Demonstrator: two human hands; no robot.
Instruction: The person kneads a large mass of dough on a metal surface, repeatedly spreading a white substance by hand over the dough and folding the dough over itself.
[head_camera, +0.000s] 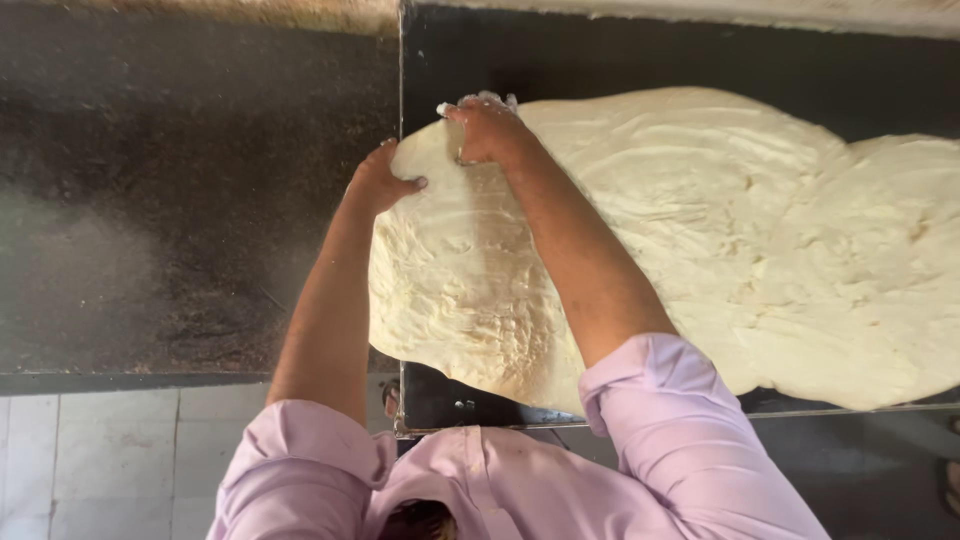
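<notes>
Big slab of pale dough (680, 250) spread wide over dark work table (600, 60); covers most of table, near edge to far right, right end running out of frame; surface lumpy and creased, not smooth, so judged mid-way at best: mass gathered and flattened, working still to do; no cuts, no portions, no balls visible.

Left hand (382, 182) on dough's left edge, fingers hooked round the rim, thumb lying on top, gripping the edge rather than resting flat; right hand (487, 127) at far-left corner of dough, fingers curled and dug into it, tips smeared white; both closed on dough, none held free. Corner under hands looks slightly raised and rounded; likely a fold or pull inward, judgement only.

Lilac sleeves (680, 430) rolled above elbows; forearms bare.

Surface: table black, bright metal strip (401, 250) along its left edge and a metal bracket at near-left corner; light flour dusting along far edge. Left of table a second dark slab (180, 200), speckled, dusty, nothing on it. Below that, pale floor tiles (90, 460) with grey joints. Dark sandal-like shape at lower right edge, too cropped to tell.
</notes>
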